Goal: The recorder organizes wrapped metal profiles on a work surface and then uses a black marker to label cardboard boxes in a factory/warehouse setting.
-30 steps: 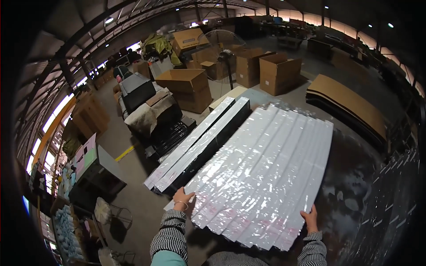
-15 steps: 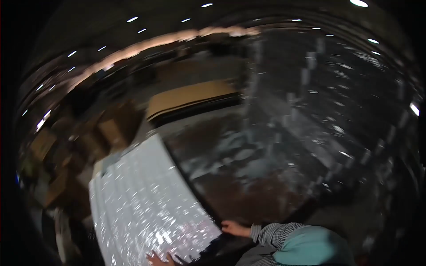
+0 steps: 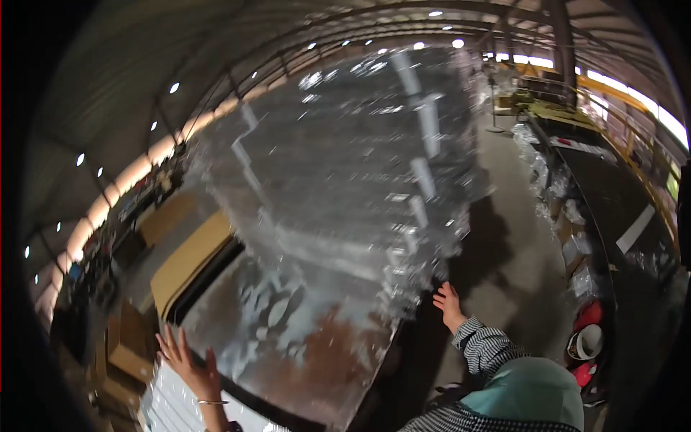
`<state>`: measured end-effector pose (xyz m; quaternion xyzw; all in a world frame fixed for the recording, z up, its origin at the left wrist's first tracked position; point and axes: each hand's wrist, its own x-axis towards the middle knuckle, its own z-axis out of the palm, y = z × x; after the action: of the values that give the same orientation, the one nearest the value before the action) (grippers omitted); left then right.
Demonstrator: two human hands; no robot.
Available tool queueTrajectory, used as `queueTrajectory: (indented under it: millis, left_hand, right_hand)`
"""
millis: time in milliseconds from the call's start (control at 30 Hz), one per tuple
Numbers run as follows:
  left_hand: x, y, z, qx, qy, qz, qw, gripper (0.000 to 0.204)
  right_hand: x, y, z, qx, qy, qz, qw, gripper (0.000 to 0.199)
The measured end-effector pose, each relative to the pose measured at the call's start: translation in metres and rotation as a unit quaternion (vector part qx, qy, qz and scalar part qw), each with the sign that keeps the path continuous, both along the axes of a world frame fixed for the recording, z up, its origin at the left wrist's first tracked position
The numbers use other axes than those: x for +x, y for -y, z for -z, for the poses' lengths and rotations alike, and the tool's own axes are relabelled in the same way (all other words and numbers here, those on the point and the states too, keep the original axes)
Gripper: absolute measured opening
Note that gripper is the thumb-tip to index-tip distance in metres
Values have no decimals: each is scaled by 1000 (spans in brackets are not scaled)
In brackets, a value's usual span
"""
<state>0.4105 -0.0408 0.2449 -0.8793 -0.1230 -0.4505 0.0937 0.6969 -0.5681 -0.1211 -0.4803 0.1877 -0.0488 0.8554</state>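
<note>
Currently: left hand point(image 3: 188, 360) spreading open-fingered against near edge of clear plastic sheet point(image 3: 345, 216); right hand point(image 3: 450, 306) opening flat just beside its right edge. Bare concrete floor point(image 3: 515, 245) lying open rightward; cardboard stack point(image 3: 188, 259) bordering left.

A glossy, crinkled clear plastic sheet point(image 3: 338, 216) glints above the matt brown cardboard stack point(image 3: 188, 261) beside it, near a checked woven cloth sleeve point(image 3: 484, 347).

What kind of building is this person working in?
Most likely a warehouse or factory shed. A high arched metal roof with small ceiling lights spans the space, brown cardboard boxes stand on the floor, and a big clear plastic sheet is spread before the left hand and right hand.
</note>
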Motion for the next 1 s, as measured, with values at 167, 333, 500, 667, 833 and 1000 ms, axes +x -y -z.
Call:
queueTrajectory:
  millis: [167, 333, 500, 667, 833, 1000]
  left_hand:
    - [149, 127, -138, 122, 82, 110, 983, 61]
    - [266, 257, -231, 53, 131, 309, 940, 53]
    - [345, 364, -289, -33, 130, 472, 871, 47]
    - [382, 388, -284, -6, 12, 394, 919, 45]
    - [353, 388, -279, -40, 30, 385, 921, 43]
    - [322, 367, -275, -34, 58, 391, 918, 44]
  right_hand:
    - [84, -5, -71, 239, 85, -51, 966, 56]
    - [70, -7, -121, 98, 60, -124, 986, 72]
    - [62, 17, -149, 212, 4, -181, 960, 81]
    - [80, 2, -82, 375, 21, -267, 888, 92]
    - [43, -2, -147, 194, -16, -263, 945, 97]
    - [5, -15, -161, 160, -5, -251, 955, 91]
